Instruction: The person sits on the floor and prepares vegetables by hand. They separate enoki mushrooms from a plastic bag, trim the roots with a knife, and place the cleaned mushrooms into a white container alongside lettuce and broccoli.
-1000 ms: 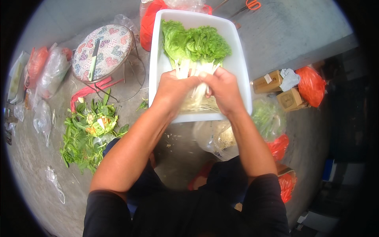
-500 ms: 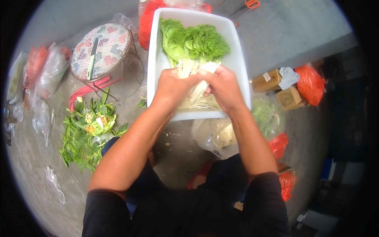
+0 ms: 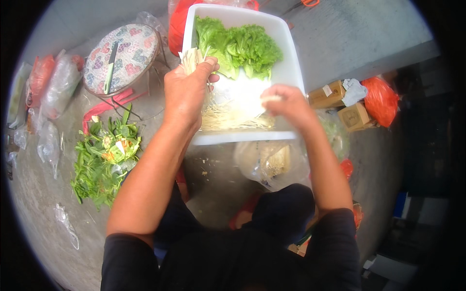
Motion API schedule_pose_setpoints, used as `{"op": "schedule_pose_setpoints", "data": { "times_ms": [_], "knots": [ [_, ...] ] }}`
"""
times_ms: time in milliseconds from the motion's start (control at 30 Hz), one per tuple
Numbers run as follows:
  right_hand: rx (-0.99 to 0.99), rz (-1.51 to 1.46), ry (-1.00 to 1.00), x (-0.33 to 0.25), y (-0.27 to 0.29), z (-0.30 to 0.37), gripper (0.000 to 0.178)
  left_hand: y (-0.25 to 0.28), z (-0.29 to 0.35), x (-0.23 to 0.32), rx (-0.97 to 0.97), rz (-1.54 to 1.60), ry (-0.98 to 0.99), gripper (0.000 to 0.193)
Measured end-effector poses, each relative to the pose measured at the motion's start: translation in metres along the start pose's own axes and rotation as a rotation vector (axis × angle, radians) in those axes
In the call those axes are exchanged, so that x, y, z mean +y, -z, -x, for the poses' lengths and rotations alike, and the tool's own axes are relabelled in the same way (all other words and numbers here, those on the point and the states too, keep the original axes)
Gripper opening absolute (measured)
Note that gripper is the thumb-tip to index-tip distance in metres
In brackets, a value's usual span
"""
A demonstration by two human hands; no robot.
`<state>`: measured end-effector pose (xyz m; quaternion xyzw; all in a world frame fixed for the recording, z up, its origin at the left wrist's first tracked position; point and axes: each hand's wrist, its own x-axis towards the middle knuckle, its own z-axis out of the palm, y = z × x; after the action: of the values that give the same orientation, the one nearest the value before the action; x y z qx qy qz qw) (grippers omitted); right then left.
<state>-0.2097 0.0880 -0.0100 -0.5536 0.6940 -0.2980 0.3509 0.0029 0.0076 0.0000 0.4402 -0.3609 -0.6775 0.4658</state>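
Note:
My left hand (image 3: 187, 92) grips a bunch of pale enoki mushrooms (image 3: 191, 59) and holds it over the left edge of a white rectangular tub (image 3: 291, 72). My right hand (image 3: 286, 103) pinches a small piece of the same mushrooms above the tub's right front part. Loose pale strands (image 3: 233, 119) lie in the tub's near end. Green lettuce leaves (image 3: 240, 46) fill its far end.
A round patterned stool (image 3: 124, 53) with a green-handled knife (image 3: 110, 68) stands to the left. A pile of green herbs (image 3: 104, 155) lies on the concrete floor. Clear bags (image 3: 274, 162), red bags (image 3: 381, 99) and small cardboard boxes (image 3: 340, 104) lie around.
My hands were together over the tub's near end. They have parted: the left has lifted a mushroom bunch up and to the left, and the right has moved right with a small piece.

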Motion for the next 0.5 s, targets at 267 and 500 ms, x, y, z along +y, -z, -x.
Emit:
{"op": "schedule_pose_setpoints", "data": {
  "times_ms": [267,500],
  "knots": [
    [-0.190,0.499,0.217,0.012,-0.009,-0.010,0.028,-0.004,0.005,-0.001,-0.111,-0.081,0.060,0.024],
    [-0.374,0.786,0.023,0.009,-0.013,-0.023,0.028,-0.004,0.007,-0.001,-0.124,-0.052,0.047,0.022]
  ]
}}
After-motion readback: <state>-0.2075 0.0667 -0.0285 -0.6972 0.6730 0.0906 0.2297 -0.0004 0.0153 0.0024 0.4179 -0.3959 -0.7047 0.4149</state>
